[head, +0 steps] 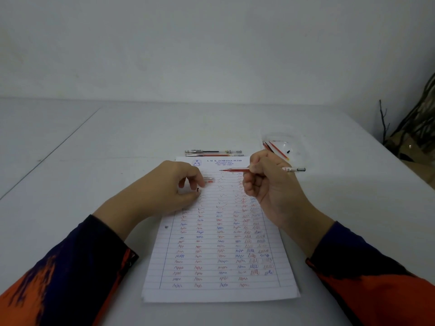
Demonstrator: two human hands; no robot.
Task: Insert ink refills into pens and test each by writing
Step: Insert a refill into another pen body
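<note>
Sleeves (77,274) in dark blue and orange are framing the bottom corners, nearest the camera. Right hand (266,182) is hovering at about 1 o'clock from the middle of the sheet, its grip clamped on a red pen (237,170); the pen is lying level, tip pointing toward 9 o'clock, clear rear end sticking out toward 3 o'clock. Left hand (179,184) is resting on the paper at about 10 o'clock, fingers loosely curled, fingertips touching a small clear cap with red inside (209,180); a tiny black piece (198,190) is sitting by the thumb. Whether this grip is pinching anything, I cannot tell.

Both hands are working over a stack of lined paper (219,243), which is carrying columns of red and blue test squiggles and a printed letterhead at 12 o'clock. Just beyond that top edge, two pens (213,152) are lying side by side, parallel to it.

Everything is sitting on a plain white desk (94,149) against a bare white wall (211,43). At 2 o'clock, a clear plastic container (282,143) is holding several red refills (276,149). Patterned fabric (419,123) is showing at the right edge.
</note>
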